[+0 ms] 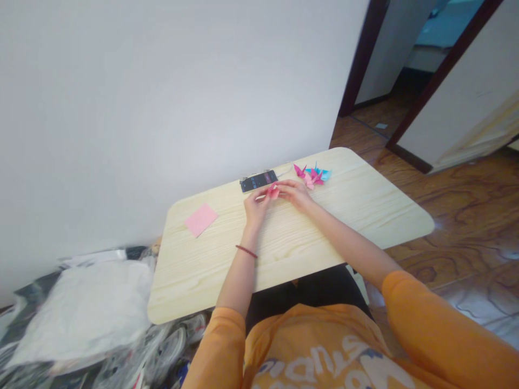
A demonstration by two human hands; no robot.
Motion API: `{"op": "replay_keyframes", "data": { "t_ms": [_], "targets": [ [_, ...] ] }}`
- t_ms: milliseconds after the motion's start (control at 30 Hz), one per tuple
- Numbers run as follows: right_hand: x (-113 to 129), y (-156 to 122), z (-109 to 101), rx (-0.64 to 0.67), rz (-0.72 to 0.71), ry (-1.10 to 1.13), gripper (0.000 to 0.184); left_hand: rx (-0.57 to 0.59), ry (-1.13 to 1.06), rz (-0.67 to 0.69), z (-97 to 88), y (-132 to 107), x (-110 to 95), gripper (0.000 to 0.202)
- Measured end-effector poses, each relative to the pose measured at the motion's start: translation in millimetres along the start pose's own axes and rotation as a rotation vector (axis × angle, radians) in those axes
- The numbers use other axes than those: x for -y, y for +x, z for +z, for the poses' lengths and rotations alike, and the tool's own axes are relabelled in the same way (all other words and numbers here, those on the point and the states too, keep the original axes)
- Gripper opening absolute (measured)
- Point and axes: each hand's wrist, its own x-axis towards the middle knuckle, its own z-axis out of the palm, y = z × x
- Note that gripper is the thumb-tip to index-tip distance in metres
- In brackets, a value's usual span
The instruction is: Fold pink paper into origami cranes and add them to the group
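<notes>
Both my hands meet near the far edge of a light wooden table (211, 270). My left hand (256, 205) and my right hand (295, 193) pinch a small pink folded paper piece (273, 190) between their fingertips. A red band circles my left wrist. Just beyond the hands lies a dark phone (258, 181) with its screen lit. To the right of it sits a small cluster of folded paper cranes (313, 175) in pink and blue. A flat pink paper square (200, 219) lies on the table to the left of my hands.
A white wall rises directly behind the table. Plastic bags and white sheets (85, 313) are heaped on the floor at the left. Wooden flooring (466, 189) and a dark-framed doorway (365, 59) lie to the right.
</notes>
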Motion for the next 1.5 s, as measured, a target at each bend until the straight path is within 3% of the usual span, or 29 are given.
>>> {"op": "replay_keyframes", "data": {
  "t_ms": [233, 433, 567, 800, 967, 1100, 1200, 1367, 1500],
  "targets": [
    [2.6, -6.1, 6.7, -0.020, -0.081, -0.237, 0.033, -0.063, 0.104, -0.036, 1.7, -1.5, 3.1, 0.023],
    [-2.0, -5.9, 7.2, -0.199, -0.221, -0.584, 0.016, -0.076, 0.280, -0.018, 4.0, -4.3, 2.2, 0.024],
    [-4.0, -7.0, 6.1, -0.263, -0.239, -0.716, 0.016, -0.076, 0.352, 0.011, 6.3, -6.2, 0.2, 0.023],
    [4.7, -19.9, 12.3, -0.248, -0.338, -0.975, 0.006, -0.072, 0.316, 0.016, 9.6, -6.9, 1.3, 0.022],
    [7.1, -25.0, 15.7, -0.156, -0.421, -1.107, 0.005, -0.116, 0.229, -0.021, 8.4, -3.8, 3.0, 0.021],
    [1.4, -22.2, 14.0, -0.037, -0.526, -1.051, 0.007, -0.131, 0.130, -0.059, 4.9, -0.7, 4.5, 0.025],
    [-1.9, -20.3, 13.5, -0.006, -0.521, -0.902, 0.007, -0.134, 0.043, -0.104, 2.1, 1.8, 7.9, 0.027],
    [-0.9, -17.8, 15.5, -0.076, -0.337, -0.647, 0.017, -0.121, -0.047, -0.184, -1.5, 4.9, 12.4, 0.035],
    [2.4, -15.7, 16.0, -0.074, -0.054, -0.346, 0.021, -0.060, -0.054, -0.197, -2.2, 5.2, 11.4, 0.038]
  ]
}}
